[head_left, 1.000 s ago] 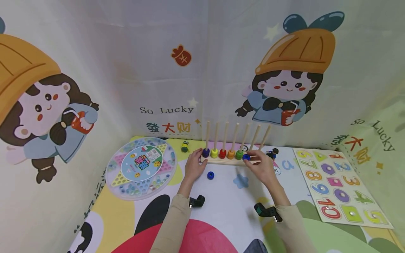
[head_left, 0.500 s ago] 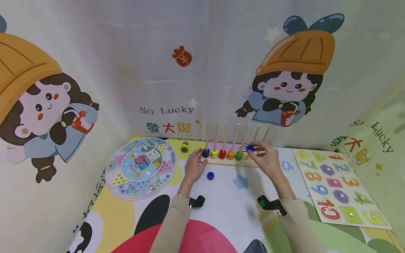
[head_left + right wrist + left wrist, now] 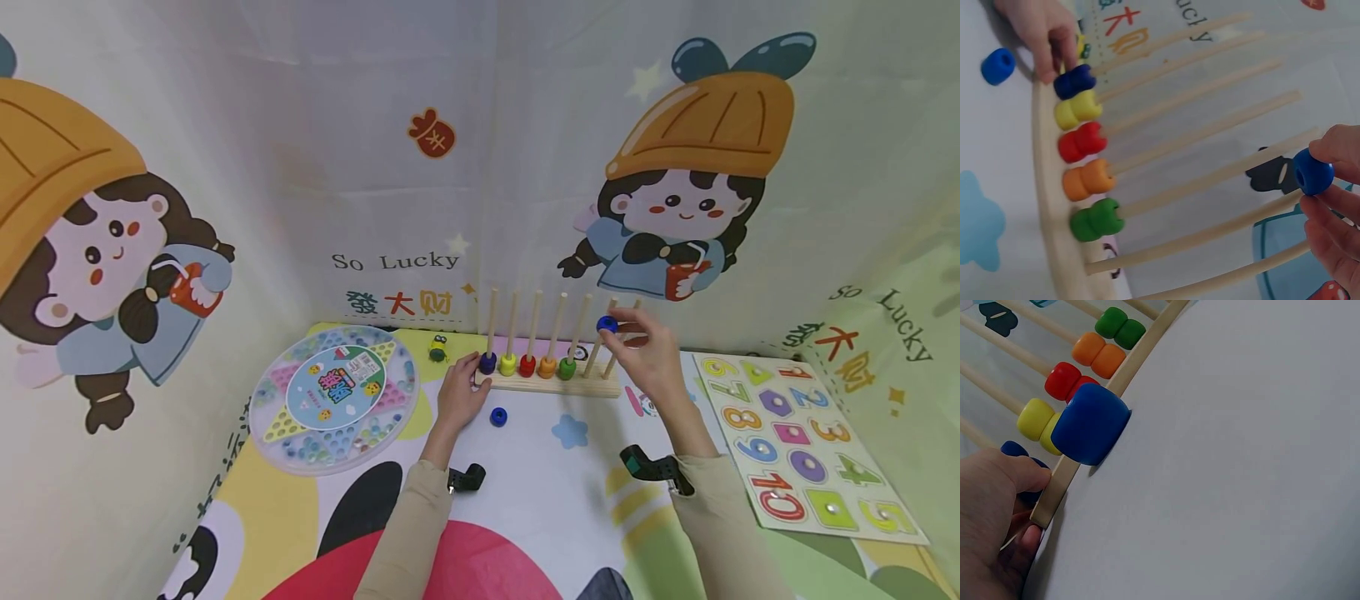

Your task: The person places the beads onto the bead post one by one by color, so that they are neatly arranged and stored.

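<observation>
Blue bead (image 3: 607, 324), a small drilled wooden ring, is being pinched between the thumb and fingertips of the right hand (image 3: 649, 357) and is sitting at the top of the sixth peg (image 3: 1210, 232) of the wooden rack (image 3: 555, 385), its hole facing the peg tip in the right wrist view. Judged from its look, the bead is light, rigid and smooth-painted, so it is likely to slip or roll if released off the peg; holding it by the rounded outer rim, with the bore left free, seems the sound grip. Five pegs to the left are each carrying beads at their foot: navy (image 3: 487, 362), yellow (image 3: 508, 363), red (image 3: 528, 365), orange (image 3: 547, 367) and green (image 3: 567, 367). The last peg beside the hand is standing bare. The left hand (image 3: 459, 397) is resting at the rack's left end, its thumb and fingers curling round the end of the base as seen in the left wrist view. A second blue bead (image 3: 498, 416) is lying on the mat (image 3: 540, 492) just in front of the rack, near that hand. Farther out, a round marble game board (image 3: 335, 397) is lying to the left and a number puzzle board (image 3: 810, 442) to the right.
</observation>
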A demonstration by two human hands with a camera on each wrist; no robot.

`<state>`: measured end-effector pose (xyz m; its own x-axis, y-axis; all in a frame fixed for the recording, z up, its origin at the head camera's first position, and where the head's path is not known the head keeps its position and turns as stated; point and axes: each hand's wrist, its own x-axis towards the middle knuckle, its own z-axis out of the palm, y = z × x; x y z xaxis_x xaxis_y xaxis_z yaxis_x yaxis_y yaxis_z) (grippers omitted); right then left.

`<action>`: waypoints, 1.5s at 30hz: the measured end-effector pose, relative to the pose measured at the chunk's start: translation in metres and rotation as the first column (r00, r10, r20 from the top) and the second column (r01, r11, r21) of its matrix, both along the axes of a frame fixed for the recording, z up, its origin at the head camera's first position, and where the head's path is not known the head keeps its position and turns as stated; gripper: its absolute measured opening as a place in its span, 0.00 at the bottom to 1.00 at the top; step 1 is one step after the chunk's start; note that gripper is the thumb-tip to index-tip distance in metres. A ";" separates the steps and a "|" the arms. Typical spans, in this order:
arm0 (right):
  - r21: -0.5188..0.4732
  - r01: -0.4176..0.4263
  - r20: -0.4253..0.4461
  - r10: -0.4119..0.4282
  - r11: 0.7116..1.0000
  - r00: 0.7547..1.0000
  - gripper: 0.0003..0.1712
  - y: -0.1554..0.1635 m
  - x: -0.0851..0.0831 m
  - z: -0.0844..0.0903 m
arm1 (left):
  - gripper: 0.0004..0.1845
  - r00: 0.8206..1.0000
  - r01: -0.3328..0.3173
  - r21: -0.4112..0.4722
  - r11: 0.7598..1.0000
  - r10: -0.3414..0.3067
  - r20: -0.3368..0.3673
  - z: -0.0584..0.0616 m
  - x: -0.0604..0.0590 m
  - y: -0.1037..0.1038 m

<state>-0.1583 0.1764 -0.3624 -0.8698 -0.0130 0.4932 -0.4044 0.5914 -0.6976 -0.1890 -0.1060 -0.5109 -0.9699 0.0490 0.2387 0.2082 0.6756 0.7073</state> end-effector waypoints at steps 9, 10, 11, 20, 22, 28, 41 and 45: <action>-0.039 0.048 -0.082 -0.051 0.998 0.995 0.18 0.000 -0.006 0.019 | 0.26 1.000 0.006 0.006 1.000 -0.006 -0.029 -0.001 -0.001 0.000; -0.045 0.054 -0.093 -0.058 0.998 0.994 0.18 0.000 -0.007 0.021 | 0.26 1.000 0.006 0.006 1.000 -0.005 -0.028 -0.001 -0.001 0.000; -0.051 0.060 -0.102 -0.065 0.997 0.993 0.18 -0.001 -0.008 0.023 | 0.26 1.000 0.005 0.007 1.000 -0.005 -0.025 -0.001 -0.001 0.000; -0.028 0.135 -0.119 -0.138 0.990 0.983 0.17 -0.003 -0.018 0.027 | 0.28 1.000 -0.002 -0.010 1.000 0.002 0.012 -0.004 -0.002 -0.001; -0.024 0.145 -0.118 -0.146 0.989 0.982 0.17 -0.004 -0.020 0.027 | 0.28 1.000 -0.001 -0.011 1.000 0.001 0.013 -0.005 -0.003 -0.001; 0.018 0.178 -0.097 -0.176 0.984 0.980 0.17 -0.005 -0.022 0.028 | 0.28 1.000 0.001 -0.005 1.000 -0.001 0.008 -0.005 -0.004 -0.001; -0.015 0.181 -0.128 -0.181 0.983 0.975 0.18 -0.014 -0.008 0.024 | 0.27 1.000 0.008 -0.020 1.000 -0.009 -0.022 -0.004 -0.002 -0.001; -0.077 0.100 -0.140 -0.110 0.992 0.984 0.17 -0.024 0.002 0.019 | 0.27 0.999 0.012 -0.025 1.000 -0.013 -0.037 -0.003 -0.002 -0.001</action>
